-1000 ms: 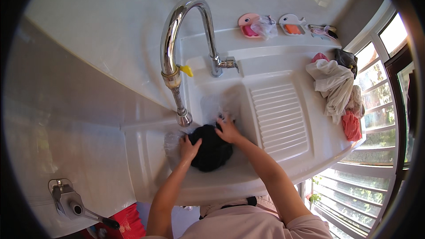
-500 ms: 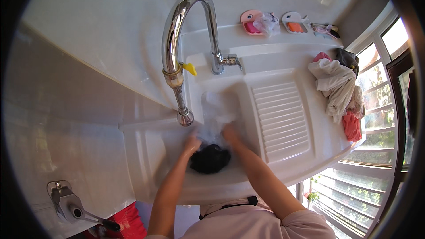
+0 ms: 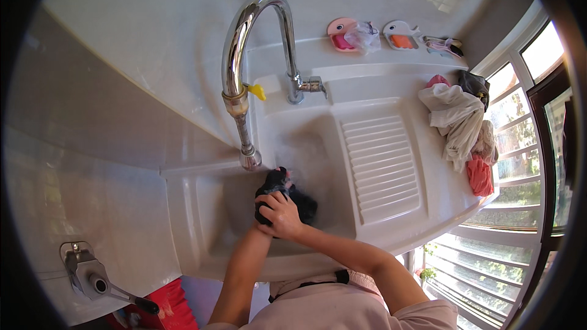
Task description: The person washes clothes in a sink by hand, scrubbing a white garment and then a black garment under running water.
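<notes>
In the sink basin point(image 3: 223, 232) I have a wet black cloth point(image 3: 304, 205) with a small pinkish-red patch at its top end. My right hand point(image 3: 282, 215) reaches across to the left and closes over the bunched cloth, fingers curled. Beneath it, my left hand point(image 3: 263, 230) is wrapped in the same cloth and gripping it; most of its fingers are hidden by the fabric and my right hand. Cloudy water point(image 3: 306, 146) lies in the basin around the cloth. The faucet's nozzle point(image 3: 251, 159) hangs just beyond my hands.
A tall chrome faucet point(image 3: 232, 61) with a yellow tab arches over the basin. To the right is a ribbed washboard point(image 3: 382, 165), then a pile of clothes point(image 3: 455, 116). Two whale-shaped soap dishes, pink point(image 3: 338, 25) and white point(image 3: 397, 27), sit on the back ledge. Windows point(image 3: 520, 165) line the right.
My hands were apart on either side of the black cloth, blurred in the water. They have come together over it, right hand crossing left, and the cloth is bunched up between them.
</notes>
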### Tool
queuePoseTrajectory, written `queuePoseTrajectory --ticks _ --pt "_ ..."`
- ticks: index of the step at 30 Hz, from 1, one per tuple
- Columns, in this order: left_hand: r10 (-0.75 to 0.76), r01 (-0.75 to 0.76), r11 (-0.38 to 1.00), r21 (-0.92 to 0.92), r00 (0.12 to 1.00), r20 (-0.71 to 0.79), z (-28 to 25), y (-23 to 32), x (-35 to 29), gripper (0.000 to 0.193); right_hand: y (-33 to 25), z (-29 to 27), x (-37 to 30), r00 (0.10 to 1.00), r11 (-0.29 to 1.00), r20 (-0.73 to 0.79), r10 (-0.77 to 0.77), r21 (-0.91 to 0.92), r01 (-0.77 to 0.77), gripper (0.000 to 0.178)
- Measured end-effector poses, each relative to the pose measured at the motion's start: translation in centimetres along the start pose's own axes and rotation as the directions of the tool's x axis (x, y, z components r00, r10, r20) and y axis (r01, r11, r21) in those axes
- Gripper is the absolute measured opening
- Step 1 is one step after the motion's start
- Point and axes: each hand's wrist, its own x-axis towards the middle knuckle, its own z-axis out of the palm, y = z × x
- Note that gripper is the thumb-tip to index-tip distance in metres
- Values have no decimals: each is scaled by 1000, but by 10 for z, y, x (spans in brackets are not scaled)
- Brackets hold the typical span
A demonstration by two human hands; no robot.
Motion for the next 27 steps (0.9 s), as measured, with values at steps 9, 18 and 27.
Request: queuePoseTrajectory --ticks 9,18,27 --pt "31 -30 999 13 995 -93 -3 -10 -28 36 5 9 11 947 946 -82 310 -72 -316 31" --pt "-58 198 922 333 920 -388 21 48 -88 42 108 -23 27 904 825 -92 418 -378 -419 35" --pt "292 52 -563 825 946 140 -37 96 -49 41 161 54 -34 705 708 -66 706 38 -705 39"
